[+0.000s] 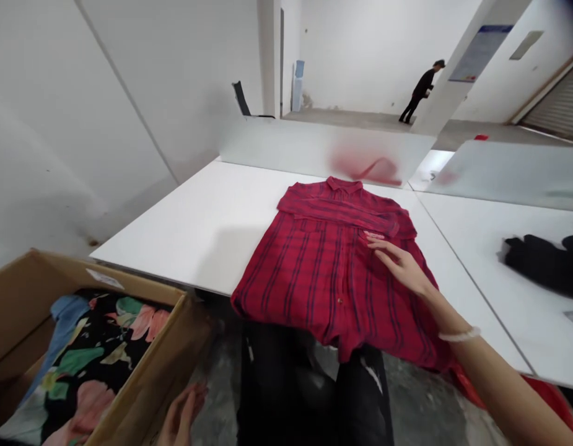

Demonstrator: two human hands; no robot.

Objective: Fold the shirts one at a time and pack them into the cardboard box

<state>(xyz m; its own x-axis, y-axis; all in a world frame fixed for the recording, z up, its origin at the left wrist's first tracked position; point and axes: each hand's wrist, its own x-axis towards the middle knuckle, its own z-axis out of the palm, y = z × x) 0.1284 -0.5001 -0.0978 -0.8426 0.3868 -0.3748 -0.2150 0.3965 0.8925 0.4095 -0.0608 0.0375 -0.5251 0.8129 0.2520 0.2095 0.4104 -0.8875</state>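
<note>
A red plaid shirt [305,266] with dark stripes lies front up on the white table, collar at the far side and sleeves folded across the chest. Its lower hem hangs over the table's near edge. My right hand [400,266] is over the right side of the chest, fingers stretched out near a small pale patch of lettering; it grips nothing. Low in the view, beside the cardboard box [174,328], my left hand [184,415] hangs with loosely bent fingers and no object in it. The frame's bottom edge cuts off part of that hand.
Folded clothes, including a black floral garment [104,347] and blue denim [65,322], lie inside the box at left. A frosted divider [286,145] borders the white table [184,229]. Black items [546,263] rest at right. A person [420,93] stands far back.
</note>
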